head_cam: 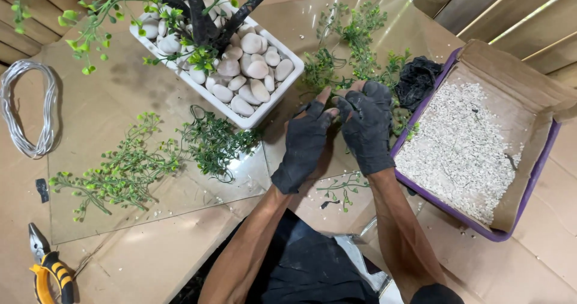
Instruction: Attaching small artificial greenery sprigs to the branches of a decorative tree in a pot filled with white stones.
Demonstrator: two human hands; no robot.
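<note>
Both my hands wear dark fingerless gloves and meet fingertip to fingertip just right of a white rectangular planter (271, 107). My left hand (305, 144) and my right hand (366, 126) pinch something small between them; what it is cannot be made out. The planter holds pale pebbles (251, 69) and a dark artificial tree trunk (198, 12) with green leafy branches. Loose green artificial sprigs (354, 36) lie just beyond my fingers, and one small sprig (342, 187) lies under my wrists.
A purple tray (529, 202) lined with brown paper holds white gravel (460, 147) on the right. A dark cloth (418, 78) lies by it. More green sprigs (129, 168) sit left, with a wire coil (30, 108) and yellow-handled pliers (51, 271). Cardboard covers the table.
</note>
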